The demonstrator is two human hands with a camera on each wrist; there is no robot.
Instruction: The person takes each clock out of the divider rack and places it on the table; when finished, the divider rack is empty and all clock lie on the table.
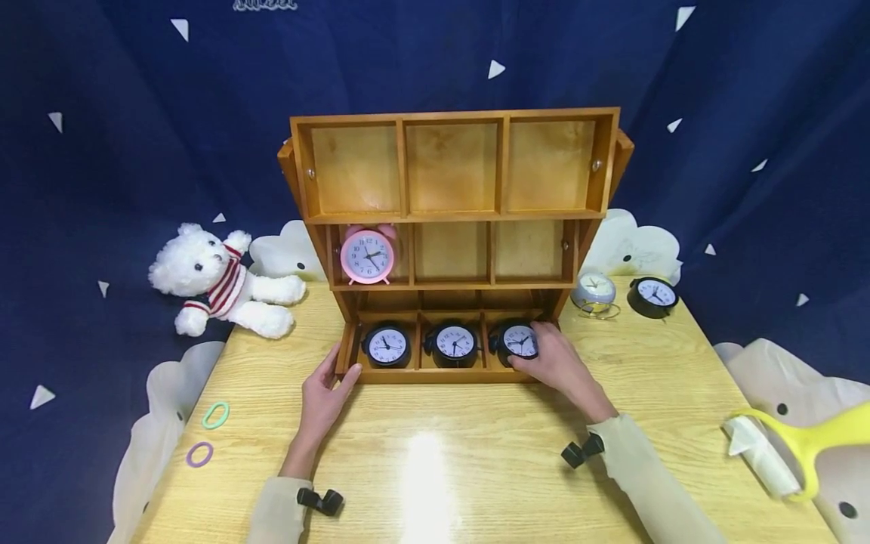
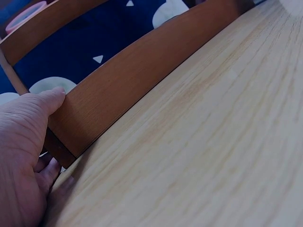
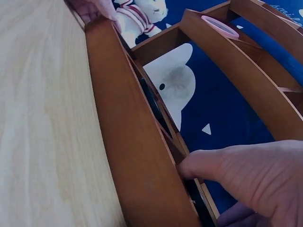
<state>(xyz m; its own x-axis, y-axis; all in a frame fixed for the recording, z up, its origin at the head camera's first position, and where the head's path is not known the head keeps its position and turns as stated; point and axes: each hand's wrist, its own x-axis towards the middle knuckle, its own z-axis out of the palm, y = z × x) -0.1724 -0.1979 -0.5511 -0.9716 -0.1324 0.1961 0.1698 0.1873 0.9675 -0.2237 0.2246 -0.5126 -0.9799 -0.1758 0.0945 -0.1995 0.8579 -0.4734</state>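
Observation:
A three-tier wooden shelf (image 1: 455, 217) stands on the table. My left hand (image 1: 326, 393) grips the front left corner of its bottom tier; the left wrist view shows the thumb on the front board (image 2: 118, 85) and fingers round the side. In the bottom right compartment sits a black alarm clock (image 1: 519, 341), its white dial facing up. My right hand (image 1: 557, 361) holds this clock at its right side, thumb in front, the other fingers partly hidden. Two more black clocks, one left (image 1: 386, 346) and one middle (image 1: 455, 344), occupy the other bottom compartments.
A pink alarm clock (image 1: 368, 255) stands in the middle tier's left compartment. Right of the shelf are a pale clock (image 1: 594, 290) and another black clock (image 1: 652, 296). A white teddy bear (image 1: 224, 279), green ring (image 1: 216, 415), purple ring (image 1: 200, 454) and yellow-handled roller (image 1: 768, 453) lie around.

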